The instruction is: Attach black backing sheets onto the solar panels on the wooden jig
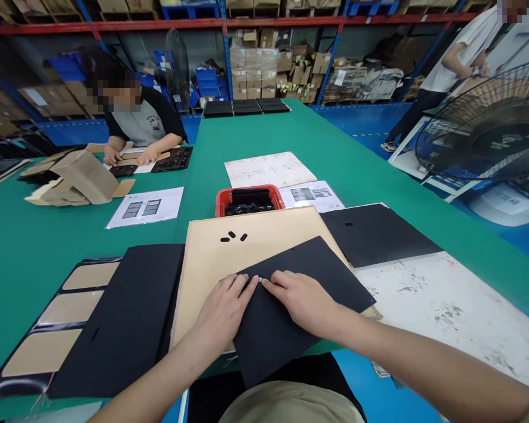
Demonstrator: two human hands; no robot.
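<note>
So the black sheet is laid at an angle across the tan board, with its near corner poking out past the board's front edge. It's pressed on from both sides: the fingertips of the left hand and right hand are brought almost together around a tiny pale bit on the sheet. Fingers are kinda bunched, not spread; whether that bit is actually pinched or just pushed down can't be told, since the thumbs are mostly hidden.

Three little black oval pieces are scattered on the board just beyond the sheet. Right behind the board, a red basket is filled with black stuff. More black panels are stacked to the left, and another black panel is parked to the right, partly over a stained white board.
</note>
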